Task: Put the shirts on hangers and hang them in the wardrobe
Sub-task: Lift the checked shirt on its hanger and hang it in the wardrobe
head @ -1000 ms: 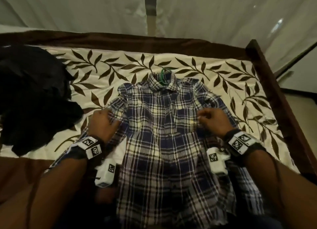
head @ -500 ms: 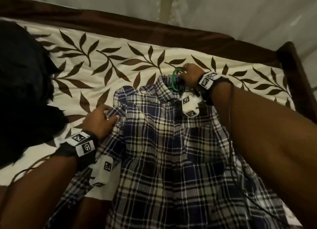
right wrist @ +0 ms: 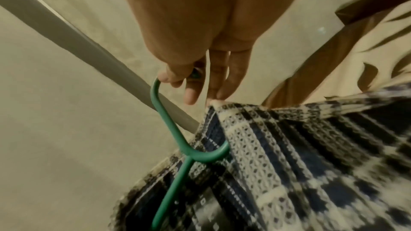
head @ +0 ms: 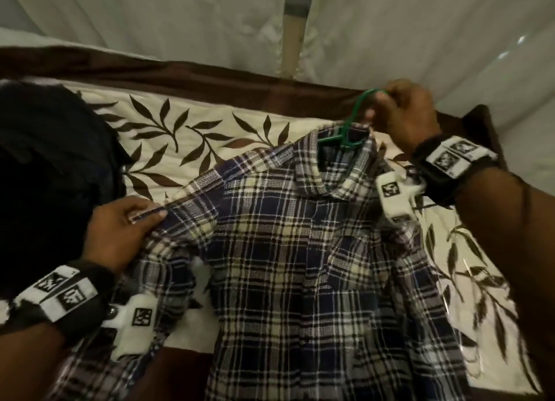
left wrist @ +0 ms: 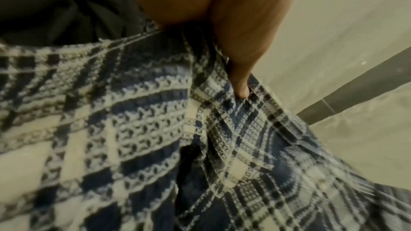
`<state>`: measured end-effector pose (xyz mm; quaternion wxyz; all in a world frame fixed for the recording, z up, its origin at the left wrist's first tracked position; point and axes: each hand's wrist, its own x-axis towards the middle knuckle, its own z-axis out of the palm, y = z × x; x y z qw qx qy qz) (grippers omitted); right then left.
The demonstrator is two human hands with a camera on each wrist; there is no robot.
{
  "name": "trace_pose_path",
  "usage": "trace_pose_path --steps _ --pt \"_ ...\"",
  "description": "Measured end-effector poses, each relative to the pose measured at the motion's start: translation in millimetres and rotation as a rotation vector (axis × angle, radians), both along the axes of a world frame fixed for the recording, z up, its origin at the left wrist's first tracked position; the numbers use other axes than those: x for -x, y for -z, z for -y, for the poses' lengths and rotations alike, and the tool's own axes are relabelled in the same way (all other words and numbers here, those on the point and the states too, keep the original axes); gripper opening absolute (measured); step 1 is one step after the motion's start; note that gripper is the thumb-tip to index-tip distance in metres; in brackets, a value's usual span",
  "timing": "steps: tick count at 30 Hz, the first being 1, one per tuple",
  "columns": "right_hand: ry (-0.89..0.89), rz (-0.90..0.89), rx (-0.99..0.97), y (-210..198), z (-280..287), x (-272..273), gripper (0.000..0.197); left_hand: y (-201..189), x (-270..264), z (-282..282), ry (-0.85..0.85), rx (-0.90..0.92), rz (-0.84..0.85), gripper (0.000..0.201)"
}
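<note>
A blue, white and black plaid shirt hangs on a green hanger, lifted off the bed at the collar. My right hand grips the hanger's hook, and its lower fingers touch the collar edge. At the shirt's left shoulder my left hand pinches the seam, thumb on top of the fabric. The hanger's arms are hidden inside the shirt. The shirt's lower part drapes toward me over the bed.
The bed has a cream cover with brown leaves and a dark wooden frame. A heap of dark clothing lies on the left of the bed. Pale curtains hang behind it.
My right hand left the shirt front, reached the collar, took the hanger hook and raised it up and to the right. The left hand slid up to the shoulder seam.
</note>
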<state>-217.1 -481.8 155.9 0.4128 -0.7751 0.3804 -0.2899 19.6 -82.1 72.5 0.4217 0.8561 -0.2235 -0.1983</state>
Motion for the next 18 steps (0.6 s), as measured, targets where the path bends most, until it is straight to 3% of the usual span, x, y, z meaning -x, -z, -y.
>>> trace_pose_path --steps 6,9,12,14,17,18 --pt "-0.032 0.075 -0.066 -206.7 -36.6 40.0 0.02 -163.0 6.5 -2.0 -0.055 0.103 -0.083 0.016" --pt "0.029 0.234 -0.02 -311.2 -67.4 54.9 0.019 -245.4 23.0 -1.1 0.05 0.211 -0.1 0.049" --pt "-0.022 0.36 -0.026 -388.9 -94.5 54.3 0.018 -321.7 49.5 25.4 0.233 0.24 0.071 0.077" --pt "-0.102 0.38 -0.049 -430.7 -115.2 51.9 0.017 -366.4 60.4 47.2 0.328 0.282 0.172 0.069" --pt "-0.111 0.454 -0.044 -483.5 -133.4 59.6 0.016 -423.0 58.7 71.8 0.4 0.368 0.207 0.032" --pt "-0.106 0.487 -0.032 -497.3 -135.4 63.0 0.016 -437.3 55.3 77.3 0.401 0.387 0.237 0.028"
